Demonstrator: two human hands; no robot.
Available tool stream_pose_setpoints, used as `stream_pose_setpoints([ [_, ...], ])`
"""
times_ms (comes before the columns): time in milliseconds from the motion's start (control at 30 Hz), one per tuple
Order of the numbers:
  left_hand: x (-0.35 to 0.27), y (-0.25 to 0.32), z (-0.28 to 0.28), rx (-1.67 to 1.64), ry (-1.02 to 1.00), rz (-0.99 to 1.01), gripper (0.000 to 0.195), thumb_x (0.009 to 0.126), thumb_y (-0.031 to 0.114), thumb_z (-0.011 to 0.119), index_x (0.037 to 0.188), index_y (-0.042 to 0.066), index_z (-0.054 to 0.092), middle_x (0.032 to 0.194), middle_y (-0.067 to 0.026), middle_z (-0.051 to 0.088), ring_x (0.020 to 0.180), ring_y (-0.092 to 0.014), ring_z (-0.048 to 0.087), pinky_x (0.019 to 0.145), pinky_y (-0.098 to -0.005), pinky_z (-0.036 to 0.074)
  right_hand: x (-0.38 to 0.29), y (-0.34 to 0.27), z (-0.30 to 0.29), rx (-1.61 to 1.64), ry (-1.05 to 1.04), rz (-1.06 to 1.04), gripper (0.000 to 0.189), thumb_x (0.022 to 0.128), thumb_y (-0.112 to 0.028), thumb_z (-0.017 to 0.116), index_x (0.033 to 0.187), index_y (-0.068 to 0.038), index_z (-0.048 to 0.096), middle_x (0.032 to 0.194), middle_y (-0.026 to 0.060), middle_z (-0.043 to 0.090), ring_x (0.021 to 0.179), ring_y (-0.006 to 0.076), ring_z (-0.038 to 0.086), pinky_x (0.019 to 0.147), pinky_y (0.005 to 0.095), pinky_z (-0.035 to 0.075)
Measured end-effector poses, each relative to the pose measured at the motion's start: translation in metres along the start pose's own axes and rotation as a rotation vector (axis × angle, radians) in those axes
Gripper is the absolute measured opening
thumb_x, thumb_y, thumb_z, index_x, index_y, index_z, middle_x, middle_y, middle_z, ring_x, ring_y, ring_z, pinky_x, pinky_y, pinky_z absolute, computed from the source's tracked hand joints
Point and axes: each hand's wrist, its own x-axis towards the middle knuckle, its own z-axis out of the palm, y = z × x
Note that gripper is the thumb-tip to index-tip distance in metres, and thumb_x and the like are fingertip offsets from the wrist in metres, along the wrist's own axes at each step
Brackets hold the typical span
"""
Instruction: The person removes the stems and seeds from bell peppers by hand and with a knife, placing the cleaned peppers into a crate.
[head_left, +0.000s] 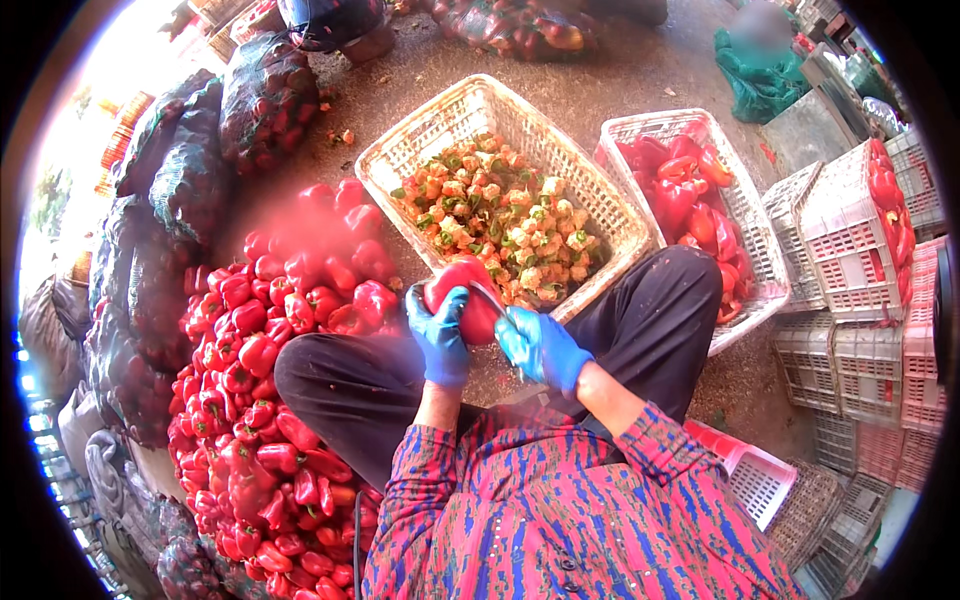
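Note:
My left hand, in a blue glove, grips a large red bell pepper above the near edge of a crate. In my right hand, gloved in blue too, is a thin knife whose blade meets the pepper's right side; my fingers hide its handle. Beyond both hands stands a white slatted plastic crate, holding a heap of pale pepper cores with green stems. To its right, a second white crate contains red peppers that look cut open.
A big pile of red bell peppers spreads along my left side. Full mesh sacks line the left. Stacked crates, some filled with peppers, rise at the right. A person in green is at the far right.

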Motion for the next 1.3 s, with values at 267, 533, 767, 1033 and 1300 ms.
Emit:
stream_pose_setpoints([
  [267, 0.005, -0.030, 0.008, 0.102, 0.041, 0.031, 0.039, 0.078, 0.018, 0.079, 0.104, 0.002, 0.054, 0.097, -0.0048, 0.058, 0.087, -0.013, 0.053, 0.082, -0.0303, 0.047, -0.049, -0.002, -0.026, -0.315, -0.082, 0.092, 0.023, 0.093, -0.027, 0.054, 0.097, -0.006, 0.060, 0.084, 0.0266, 0.063, 0.081, 0.0466, 0.061, 0.068, 0.0536, 0.047],
  [533, 0.002, -0.014, -0.002, -0.001, 0.019, 0.001, 0.043, 0.074, 0.000, 0.076, 0.109, 0.002, 0.053, 0.097, -0.0034, 0.060, 0.082, -0.013, 0.058, 0.079, -0.0283, 0.049, -0.042, -0.002, -0.044, -0.090, 0.159, 0.227, 0.039, 0.089, -0.038, 0.061, 0.110, -0.005, 0.058, 0.084, 0.0237, 0.066, 0.083, 0.0438, 0.065, 0.074, 0.0511, 0.050],
  [767, -0.003, -0.019, -0.013, 0.650, -0.095, 0.195, 0.052, 0.075, 0.024, 0.080, 0.112, 0.000, 0.053, 0.098, -0.0102, 0.060, 0.090, -0.018, 0.057, 0.081, -0.0311, 0.048, 0.048, 0.025, -0.007, -0.295, 0.100, -0.027, 0.081, 0.082, -0.048, 0.067, 0.146, -0.010, 0.036, 0.111, 0.0242, 0.066, 0.101, 0.0403, 0.064, 0.086, 0.0473, 0.051],
  [1033, -0.004, -0.031, -0.027, 0.268, -0.150, 0.006, 0.049, 0.076, 0.013, 0.078, 0.117, 0.000, 0.055, 0.105, -0.0064, 0.062, 0.095, -0.014, 0.058, 0.087, -0.0306, 0.050, 0.091, -0.015, -0.006, -0.671, -0.142, 0.171, 0.065, 0.076, -0.045, 0.072, 0.128, -0.011, 0.053, 0.111, 0.0233, 0.066, 0.103, 0.0391, 0.064, 0.087, 0.0481, 0.052],
  [1300, 0.001, -0.038, -0.055, -0.030, -0.093, -0.206, 0.049, 0.075, -0.004, 0.070, 0.120, 0.005, 0.054, 0.104, -0.0032, 0.061, 0.092, -0.013, 0.060, 0.081, -0.0284, 0.052, 0.146, 0.091, -0.012, 0.273, -0.382, 0.323, 0.037, 0.074, -0.022, 0.081, 0.103, -0.001, 0.070, 0.094, 0.0082, 0.071, 0.083, 0.0163, 0.064, 0.076, 0.0325, 0.051],
])
